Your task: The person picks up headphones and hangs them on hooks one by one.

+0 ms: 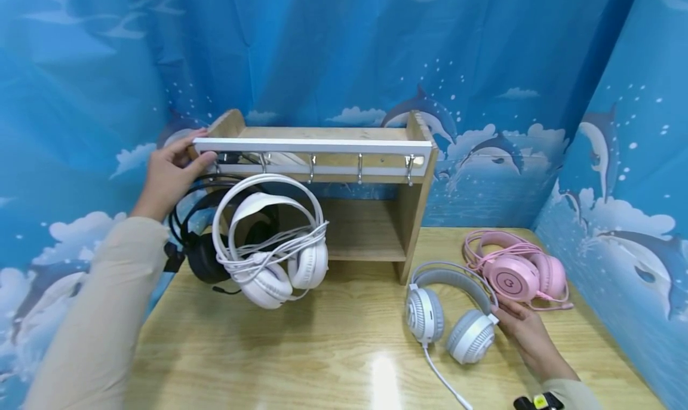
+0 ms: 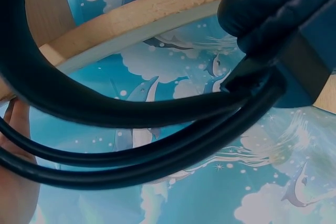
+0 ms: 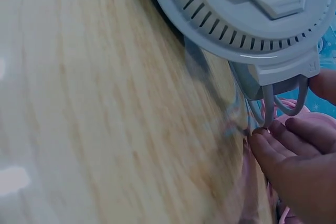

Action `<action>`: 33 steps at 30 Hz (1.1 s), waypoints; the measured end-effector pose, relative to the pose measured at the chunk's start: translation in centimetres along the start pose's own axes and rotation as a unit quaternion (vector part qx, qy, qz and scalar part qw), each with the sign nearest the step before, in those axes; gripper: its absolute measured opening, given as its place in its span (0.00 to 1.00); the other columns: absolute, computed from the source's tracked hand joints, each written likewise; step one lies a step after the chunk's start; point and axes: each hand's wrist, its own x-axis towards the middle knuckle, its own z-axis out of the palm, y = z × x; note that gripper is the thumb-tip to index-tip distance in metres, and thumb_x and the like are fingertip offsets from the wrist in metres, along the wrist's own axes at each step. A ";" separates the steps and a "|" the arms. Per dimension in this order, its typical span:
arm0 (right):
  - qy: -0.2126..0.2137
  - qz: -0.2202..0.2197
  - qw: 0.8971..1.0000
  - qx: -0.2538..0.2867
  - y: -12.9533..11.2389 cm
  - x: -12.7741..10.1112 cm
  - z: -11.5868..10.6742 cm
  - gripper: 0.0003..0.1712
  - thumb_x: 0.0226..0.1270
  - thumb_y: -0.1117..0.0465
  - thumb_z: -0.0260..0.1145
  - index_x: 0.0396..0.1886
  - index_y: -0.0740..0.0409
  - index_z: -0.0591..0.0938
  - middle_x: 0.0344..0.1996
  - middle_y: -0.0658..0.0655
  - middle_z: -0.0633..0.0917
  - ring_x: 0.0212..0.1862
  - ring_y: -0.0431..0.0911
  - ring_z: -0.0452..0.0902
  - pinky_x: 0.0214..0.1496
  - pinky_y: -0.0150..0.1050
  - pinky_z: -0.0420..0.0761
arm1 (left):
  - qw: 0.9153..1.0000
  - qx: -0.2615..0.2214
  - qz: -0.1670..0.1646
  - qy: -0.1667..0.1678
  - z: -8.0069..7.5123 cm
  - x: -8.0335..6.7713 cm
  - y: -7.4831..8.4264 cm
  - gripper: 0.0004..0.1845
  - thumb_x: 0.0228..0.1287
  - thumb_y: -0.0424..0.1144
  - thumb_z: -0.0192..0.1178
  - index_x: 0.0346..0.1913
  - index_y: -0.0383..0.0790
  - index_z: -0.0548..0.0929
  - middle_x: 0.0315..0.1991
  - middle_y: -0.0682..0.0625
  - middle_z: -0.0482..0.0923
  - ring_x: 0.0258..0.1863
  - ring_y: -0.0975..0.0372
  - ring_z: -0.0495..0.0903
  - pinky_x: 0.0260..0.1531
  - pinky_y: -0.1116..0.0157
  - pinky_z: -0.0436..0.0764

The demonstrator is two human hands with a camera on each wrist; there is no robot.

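My left hand (image 1: 163, 180) grips the left end of a wooden shelf (image 1: 418, 219), thumb in front by its white hook rail (image 1: 333, 142). Beside that hand, black headphones (image 1: 205, 259) hang at the rail's left; their dark headband (image 2: 110, 113) crosses the left wrist view. White headphones (image 1: 264, 286), cord wound round them, hang in front and partly cover the black pair. At the right, my right hand (image 1: 532, 338) pinches the headband end of white-and-grey headphones (image 1: 424, 314) by one earcup (image 3: 236, 30). Thumb and fingers (image 3: 275, 153) lie on either side of the thin band loops.
Pink headphones (image 1: 513, 277) with a coiled cord lie on the wooden table (image 1: 301, 362) just behind my right hand. Several metal hooks (image 1: 360, 168) line the rail. A white cable (image 1: 446, 381) trails toward the front edge. Blue dolphin-print curtains (image 1: 333, 52) enclose the table.
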 end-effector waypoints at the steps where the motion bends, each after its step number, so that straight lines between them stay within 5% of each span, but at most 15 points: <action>1: -0.002 -0.001 1.000 0.006 0.1 0.0 0.0 0.18 0.69 0.68 0.60 0.41 0.35 0.82 0.41 0.36 0.83 0.44 0.28 0.77 0.46 0.22 0.78 | 1.000 0.002 0.000 0.000 0.0 0.0 0.0 0.27 0.63 0.48 0.62 0.65 0.50 0.74 0.64 0.48 0.71 0.49 0.73 0.77 0.40 0.83 0.76; 13: -0.005 -0.012 1.000 0.022 -0.6 0.0 0.7 0.21 0.67 0.71 0.60 0.43 0.36 0.81 0.38 0.44 0.84 0.35 0.37 0.81 0.39 0.29 0.82 | 1.000 -0.003 0.000 -0.003 0.0 0.1 0.0 0.27 0.63 0.48 0.62 0.65 0.50 0.74 0.65 0.48 0.71 0.49 0.73 0.77 0.40 0.83 0.76; 26: -0.040 0.027 0.998 0.035 -1.8 0.2 0.8 0.23 0.63 0.76 0.56 0.40 0.41 0.81 0.29 0.44 0.80 0.27 0.32 0.72 0.29 0.24 0.75 | 1.000 -0.002 0.010 0.000 0.1 0.1 -0.1 0.27 0.63 0.47 0.62 0.65 0.49 0.74 0.66 0.50 0.70 0.51 0.72 0.77 0.41 0.83 0.76; 33: -0.079 0.040 0.993 0.077 -2.0 0.0 0.7 0.20 0.67 0.75 0.54 0.40 0.46 0.83 0.34 0.46 0.83 0.33 0.34 0.77 0.38 0.25 0.80 | 1.000 -0.008 0.006 0.001 0.0 0.1 -0.2 0.26 0.63 0.47 0.62 0.65 0.50 0.75 0.65 0.50 0.70 0.51 0.71 0.77 0.41 0.83 0.76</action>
